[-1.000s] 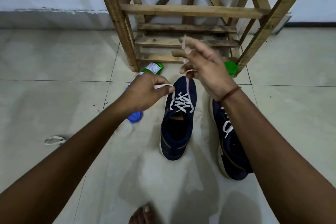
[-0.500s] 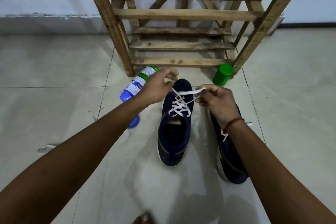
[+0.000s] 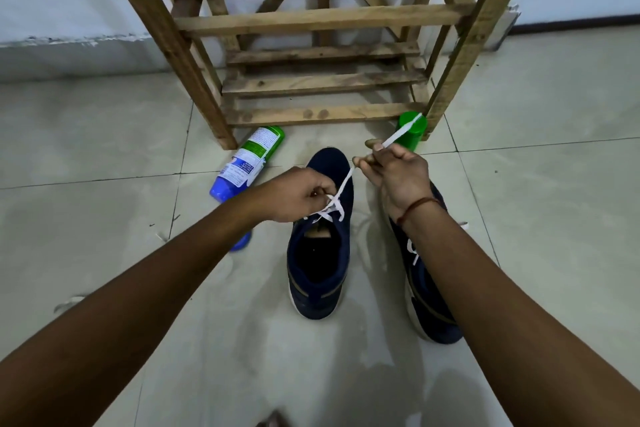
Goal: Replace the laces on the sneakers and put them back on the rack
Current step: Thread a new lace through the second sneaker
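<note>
From the head view, the near sneaker [image 3: 331, 163] sits on the tiled floor [image 3: 104, 149] just before the wooden rack [image 3: 322, 19], with the second sneaker [image 3: 427, 291] beside it under the right forearm. The left hand [image 3: 298, 194] pinches the white lace [image 3: 346, 180] at the eyelets. The right hand [image 3: 398, 177] has its fingers [image 3: 375, 149] clamped on the free end, drawn taut. The lace looks flat, soft and light, best held near its tip. The floor looks smooth, perhaps damp. A spray can [image 3: 247, 163] and a green cap [image 3: 410, 130] lie near the rack's feet.
</note>
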